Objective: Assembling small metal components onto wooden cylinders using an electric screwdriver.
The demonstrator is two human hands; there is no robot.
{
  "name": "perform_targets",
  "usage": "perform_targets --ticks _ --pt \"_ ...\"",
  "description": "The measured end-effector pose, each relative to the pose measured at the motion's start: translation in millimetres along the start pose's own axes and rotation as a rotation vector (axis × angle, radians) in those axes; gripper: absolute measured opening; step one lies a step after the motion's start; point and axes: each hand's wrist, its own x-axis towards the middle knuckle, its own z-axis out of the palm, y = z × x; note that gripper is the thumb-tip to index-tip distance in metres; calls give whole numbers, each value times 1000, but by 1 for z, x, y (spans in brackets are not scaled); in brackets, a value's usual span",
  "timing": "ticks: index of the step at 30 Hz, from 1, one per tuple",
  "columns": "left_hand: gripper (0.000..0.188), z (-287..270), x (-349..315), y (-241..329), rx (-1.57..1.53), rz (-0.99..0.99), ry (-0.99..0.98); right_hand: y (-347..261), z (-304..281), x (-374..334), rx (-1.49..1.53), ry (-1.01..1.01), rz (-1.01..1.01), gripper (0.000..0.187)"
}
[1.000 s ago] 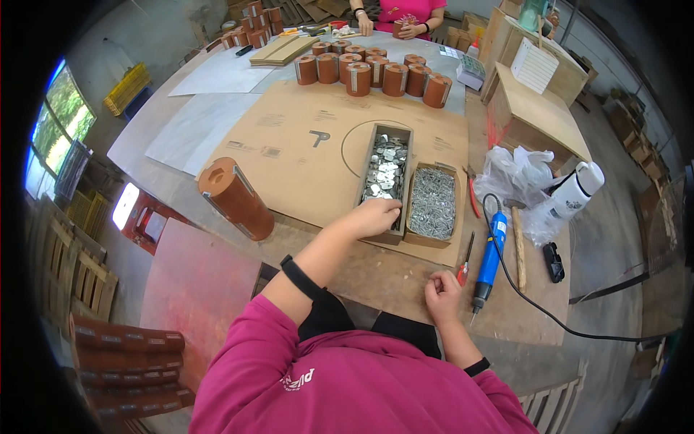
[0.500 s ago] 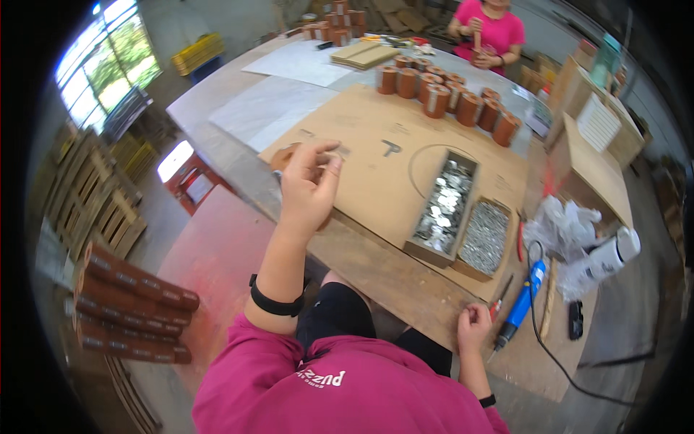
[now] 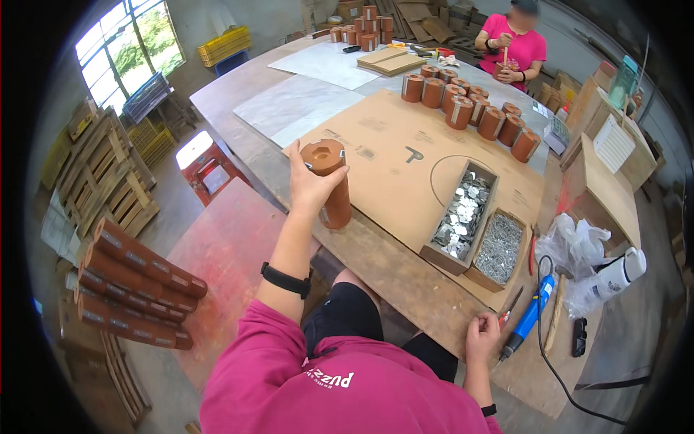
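A tall reddish-brown cylinder (image 3: 337, 195) stands upright at the table's near left edge, with a dark recess in its top face. My left hand (image 3: 311, 179) is wrapped round its upper part, the thumb on the near right side and the fingers on the far left. A small pale piece shows at the rim beside the fingers. My right hand (image 3: 482, 338) rests at the table's front edge with its fingers curled together; whatever they may hold is hidden. Just right of it lie a blue electric screwdriver (image 3: 530, 315) and a thin red-handled tool (image 3: 505, 316).
A box of shiny metal plates (image 3: 439, 253) and a box of screws (image 3: 499, 283) stand on the cardboard sheet (image 3: 390, 173). Several brown cylinders (image 3: 460, 112) are grouped beyond. Longer ones (image 3: 144, 289) lie stacked at left. A co-worker (image 3: 515, 43) handles another cylinder across the table.
My left hand has come down from above the cylinder and closed round its top. The view has shifted a little. My right hand stays curled at the table's edge.
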Motion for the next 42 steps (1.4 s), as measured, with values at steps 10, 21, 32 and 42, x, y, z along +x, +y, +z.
perform_targets --ticks 10,21,32,42 --pt "104 4 -98 49 -408 324 -279 5 0 -1 -14 29 -29 6" --pt "107 76 -226 34 -471 303 -639 -34 -30 22 -7 7 -83 8" --pt "96 61 -174 24 -427 269 -1176 3 -89 28 -582 69 151 12" --pt "69 69 -190 24 -541 74 -1242 2 -82 51 -670 -50 530 60"
